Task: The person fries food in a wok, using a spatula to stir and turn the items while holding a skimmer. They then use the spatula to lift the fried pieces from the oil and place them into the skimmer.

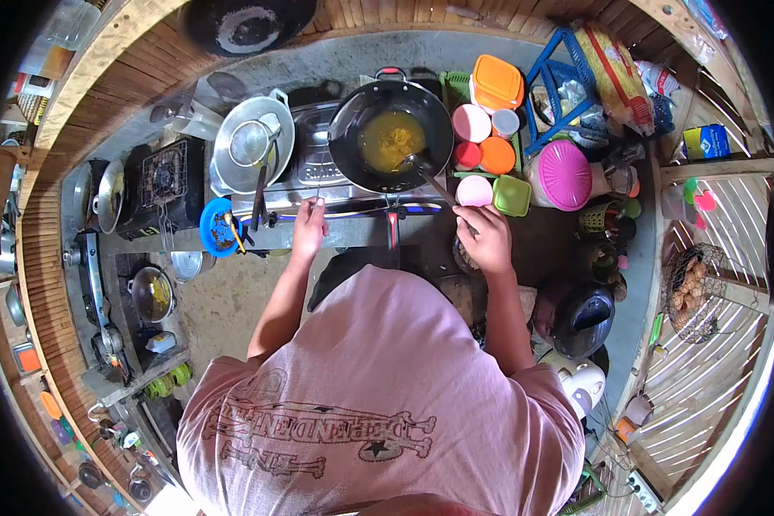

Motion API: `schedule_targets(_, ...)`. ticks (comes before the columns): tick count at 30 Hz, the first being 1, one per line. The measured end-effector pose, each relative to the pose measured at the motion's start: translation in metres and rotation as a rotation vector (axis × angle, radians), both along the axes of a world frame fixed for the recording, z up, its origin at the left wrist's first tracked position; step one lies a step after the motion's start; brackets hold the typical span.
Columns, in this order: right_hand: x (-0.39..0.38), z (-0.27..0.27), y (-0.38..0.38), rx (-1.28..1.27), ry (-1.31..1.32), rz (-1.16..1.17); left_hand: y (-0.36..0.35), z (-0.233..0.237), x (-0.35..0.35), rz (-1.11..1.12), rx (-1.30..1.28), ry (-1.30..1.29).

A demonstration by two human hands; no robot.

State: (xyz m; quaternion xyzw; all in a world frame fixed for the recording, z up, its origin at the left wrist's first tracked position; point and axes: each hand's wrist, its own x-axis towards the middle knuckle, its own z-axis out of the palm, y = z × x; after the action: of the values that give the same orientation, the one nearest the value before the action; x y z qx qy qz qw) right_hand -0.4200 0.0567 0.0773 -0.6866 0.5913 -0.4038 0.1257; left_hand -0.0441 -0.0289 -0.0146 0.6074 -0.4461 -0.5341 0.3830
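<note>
Well, at the far left of your reach, a blue bowl [221, 228] sits below the silver pot [229, 163], which holds a strainer [249, 143]. Your left hand [311, 229] is at the stove's front edge, fingers close to one another; you cannot tell from this view whether they pinch anything. Ahead, between your hands, the black wok [346, 148] holds yellow liquid and a clump of food [397, 144]. The ladle [435, 184] slants from the wok down to your right hand [480, 230], closed around its handle end, so its head lies ahead and left of your grip. Lidded containers [497, 156] stand just beyond that hand.
</note>
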Motion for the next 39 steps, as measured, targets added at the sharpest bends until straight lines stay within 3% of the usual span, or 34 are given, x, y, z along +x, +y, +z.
schedule_targets(12, 0.014, -0.015, -0.010, 0.015, -0.017, -0.018, 0.004, -0.002, -0.004, 0.004, 0.011, -0.031)
schedule_targets(25, 0.014, -0.021, -0.012, 0.031, -0.423, -0.250, -0.001, -0.001, -0.001, -0.025, 0.007, -0.022)
schedule_targets(30, 0.008, -0.019, 0.005, 0.119, -0.362, -0.251, 0.000, -0.007, -0.001, -0.003, 0.010, -0.013)
schedule_targets(39, 0.018, -0.026, 0.011, 0.028, -0.247, -0.188, 0.002, -0.001, -0.009, -0.020, 0.023, -0.047)
